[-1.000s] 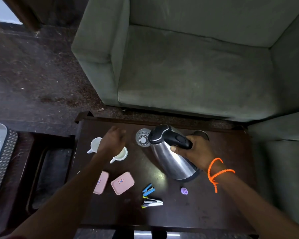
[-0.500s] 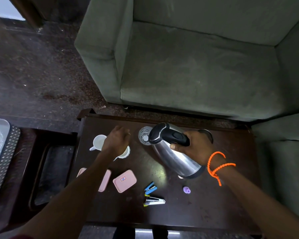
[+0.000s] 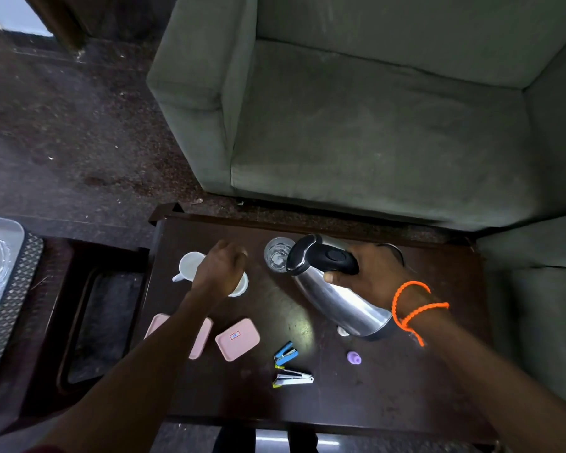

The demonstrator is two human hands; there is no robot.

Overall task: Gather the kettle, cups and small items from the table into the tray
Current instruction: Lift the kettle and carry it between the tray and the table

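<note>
Kettle [image 3: 337,299] gripped by right hand [image 3: 373,276]; left hand [image 3: 219,273] curls over one of two cups [image 3: 190,264].

On the counter [image 3: 406,387]: one kettle [image 3: 337,299], two white cups [image 3: 190,264], one glass [image 3: 276,256], two pink boxes [image 3: 237,339], two staplers [image 3: 285,351], one purple cap [image 3: 354,358].
</note>
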